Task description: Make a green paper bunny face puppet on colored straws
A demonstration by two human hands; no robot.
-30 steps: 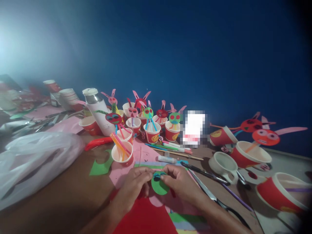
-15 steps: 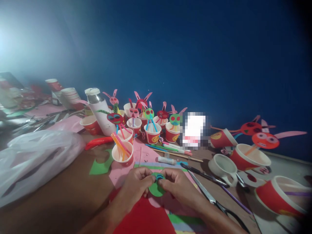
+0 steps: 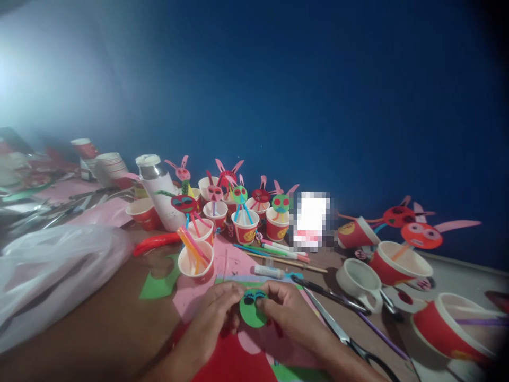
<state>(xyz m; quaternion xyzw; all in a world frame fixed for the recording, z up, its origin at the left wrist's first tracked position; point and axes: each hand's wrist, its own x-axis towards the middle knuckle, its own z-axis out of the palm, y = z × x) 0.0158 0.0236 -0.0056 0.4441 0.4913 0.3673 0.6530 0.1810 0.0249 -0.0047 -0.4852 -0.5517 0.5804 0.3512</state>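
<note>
— Green paper disc (image 3: 252, 313), where?
— Just left of the scissors (image 3: 342, 334), over red paper (image 3: 234, 361).
— Hands?
— Left hand (image 3: 214, 313) and right hand (image 3: 288, 310) both pinch the disc's top edge, fingers curled shut on it.
— Else?
— Glue stick (image 3: 270, 271) beyond the scissors' tips; cup with straws (image 3: 195, 262) further left.

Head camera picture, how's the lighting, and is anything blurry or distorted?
Head view: dim, with hazy glare upper left over the blue wall; left hand and right hand on the green paper disc fairly sharp; plastic bag and red cup at the edges soft and stretched; right edge darkens; one patch is pixelated.
</note>
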